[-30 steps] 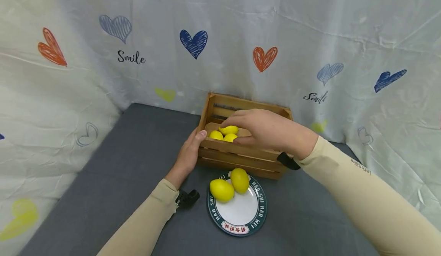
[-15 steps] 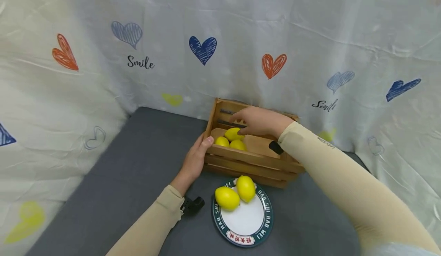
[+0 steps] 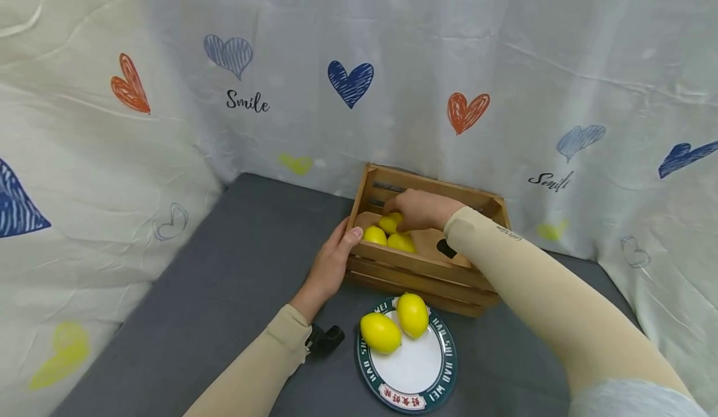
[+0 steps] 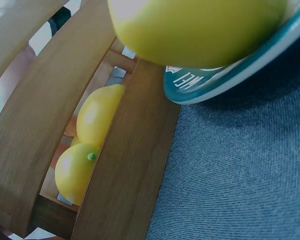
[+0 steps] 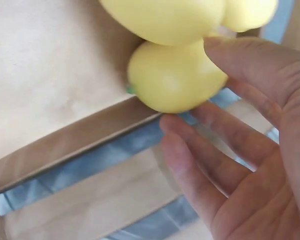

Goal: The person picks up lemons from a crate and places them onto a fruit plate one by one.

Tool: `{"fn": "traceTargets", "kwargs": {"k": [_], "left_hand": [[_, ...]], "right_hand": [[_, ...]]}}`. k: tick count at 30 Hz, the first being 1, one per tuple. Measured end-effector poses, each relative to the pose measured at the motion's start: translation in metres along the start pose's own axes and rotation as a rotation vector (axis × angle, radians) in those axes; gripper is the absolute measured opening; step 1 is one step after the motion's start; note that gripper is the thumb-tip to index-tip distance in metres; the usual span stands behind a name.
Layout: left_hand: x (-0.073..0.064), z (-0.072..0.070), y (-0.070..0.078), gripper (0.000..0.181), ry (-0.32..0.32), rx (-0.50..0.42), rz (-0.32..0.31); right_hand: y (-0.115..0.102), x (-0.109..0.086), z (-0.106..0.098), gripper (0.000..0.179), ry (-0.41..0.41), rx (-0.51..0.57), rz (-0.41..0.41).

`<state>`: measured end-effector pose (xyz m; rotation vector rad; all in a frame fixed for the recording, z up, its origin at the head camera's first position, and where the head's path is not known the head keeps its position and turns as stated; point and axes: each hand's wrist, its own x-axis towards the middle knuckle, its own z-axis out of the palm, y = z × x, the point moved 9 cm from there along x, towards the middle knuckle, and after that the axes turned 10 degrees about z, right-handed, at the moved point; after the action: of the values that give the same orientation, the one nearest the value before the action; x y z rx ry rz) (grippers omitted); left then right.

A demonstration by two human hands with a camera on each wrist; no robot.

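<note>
Three yellow lemons lie at the left end of a slatted wooden crate (image 3: 417, 278). My right hand (image 3: 424, 209) reaches inside and holds the rear lemon (image 5: 172, 80), its thumb on one side and fingertips on the other in the right wrist view. Close by in the crate are the front left lemon (image 3: 374, 235) and the front right lemon (image 3: 402, 242). With my left hand (image 3: 331, 260) I grip the crate's left end, thumb over the front corner; its fingers are mostly hidden. Through the slats, lemons (image 4: 95, 117) show in the left wrist view.
In front of the crate stands a white plate (image 3: 412, 370) with a green lettered rim, carrying two lemons (image 3: 381, 333). Dark grey cloth (image 3: 269, 236) covers the table. A pale curtain (image 3: 404, 43) printed with hearts hangs close behind the crate.
My right hand hovered over the lemons, rose slightly towards the back, then lowered onto the rear lemon. The head view has shifted, sliding the scene right and down. My left hand keeps its grip.
</note>
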<state>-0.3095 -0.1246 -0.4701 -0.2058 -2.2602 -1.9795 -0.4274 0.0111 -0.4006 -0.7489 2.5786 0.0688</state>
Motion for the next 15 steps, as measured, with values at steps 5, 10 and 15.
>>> {"fn": "traceTargets", "kwargs": {"k": [5,10,15], "left_hand": [[-0.001,-0.003,0.001,0.085,0.009,0.009,-0.008],[-0.002,-0.002,0.004,0.085,0.011,0.018,-0.022],[-0.003,-0.002,0.003,0.085,0.013,0.014,-0.031]], "right_hand": [[0.002,0.009,0.004,0.052,0.008,-0.018,-0.013],[0.003,0.011,0.011,0.059,-0.017,-0.009,0.003],[0.0,0.013,0.017,0.061,-0.038,-0.018,-0.021]]}}
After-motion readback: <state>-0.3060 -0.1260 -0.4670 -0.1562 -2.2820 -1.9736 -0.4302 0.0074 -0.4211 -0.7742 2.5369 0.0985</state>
